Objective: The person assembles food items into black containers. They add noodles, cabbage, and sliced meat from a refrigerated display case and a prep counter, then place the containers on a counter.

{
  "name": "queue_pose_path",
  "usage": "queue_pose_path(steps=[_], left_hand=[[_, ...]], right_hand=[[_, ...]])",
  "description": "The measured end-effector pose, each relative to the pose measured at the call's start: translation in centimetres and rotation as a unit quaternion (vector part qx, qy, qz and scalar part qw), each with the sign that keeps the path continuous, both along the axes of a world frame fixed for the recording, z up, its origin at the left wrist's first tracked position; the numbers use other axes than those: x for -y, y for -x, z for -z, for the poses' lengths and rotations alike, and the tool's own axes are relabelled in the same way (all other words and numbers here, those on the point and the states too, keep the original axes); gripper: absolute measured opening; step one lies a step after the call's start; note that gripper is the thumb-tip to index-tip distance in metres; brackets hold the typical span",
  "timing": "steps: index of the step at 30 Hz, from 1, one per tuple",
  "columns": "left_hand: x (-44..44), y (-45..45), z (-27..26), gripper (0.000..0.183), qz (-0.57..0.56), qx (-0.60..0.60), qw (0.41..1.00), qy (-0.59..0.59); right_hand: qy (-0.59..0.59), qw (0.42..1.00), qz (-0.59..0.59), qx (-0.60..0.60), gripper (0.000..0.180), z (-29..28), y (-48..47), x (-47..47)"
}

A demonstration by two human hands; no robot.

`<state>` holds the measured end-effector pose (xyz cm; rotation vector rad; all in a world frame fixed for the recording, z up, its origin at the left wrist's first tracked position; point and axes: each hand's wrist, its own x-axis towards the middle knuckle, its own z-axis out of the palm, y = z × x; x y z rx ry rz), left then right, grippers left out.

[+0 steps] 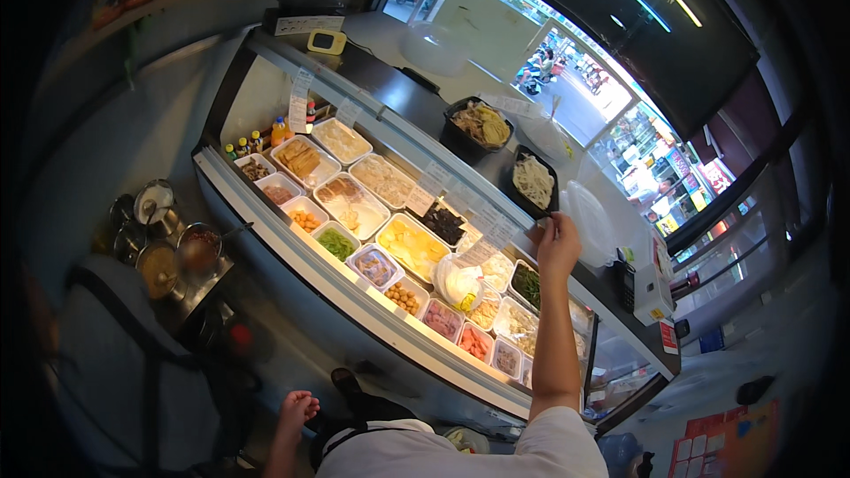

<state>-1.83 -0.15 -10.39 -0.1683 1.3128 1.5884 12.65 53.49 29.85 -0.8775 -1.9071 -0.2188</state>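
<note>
My right hand reaches over the lit glass display case, its fingertips at the near edge of a black plastic container of pale noodles. Whether the fingers grip the rim is hard to tell. Beside that container, on the dark counter top, stands a second black container with noodles and other food. Clear plastic lids lie just right of the noodles. Low at my side, away from the case, my left hand has curled fingers and nothing visible in it.
White trays of food, one with yellow slices, fill the case; a tied plastic bag rests on them. Metal pots with ladles stand at the left by a chair-like frame. A white device and a yellow-framed timer sit on the counter.
</note>
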Motion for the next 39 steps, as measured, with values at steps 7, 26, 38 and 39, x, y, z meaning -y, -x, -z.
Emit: queue_pose_path(steps=[7, 26, 38, 39], left_hand=[[1.1, -3.0, 0.0, 0.014, -0.032, -0.003, 0.999, -0.011], [-2.2, -23.2, -4.5, 0.011, -0.327, -0.151, 0.933, 0.017], [8.3, -48.3, -2.3, 0.019, -0.682, -0.006, 0.686, 0.255], [9.0, -49.2, -2.1, 0.019, -0.693, 0.002, 0.672, 0.260]], right_hand=[[-0.042, 0.999, -0.023, -0.017, 0.035, 0.3, 0.7, 2.6], [0.271, 0.573, -0.702, 0.324, 0.029, 24.9, -8.5, 26.4], [0.060, 0.321, -0.824, 0.463, 0.023, 27.2, -3.6, 35.9], [0.088, 0.316, -0.828, 0.454, 0.024, 27.6, -2.2, 38.6]])
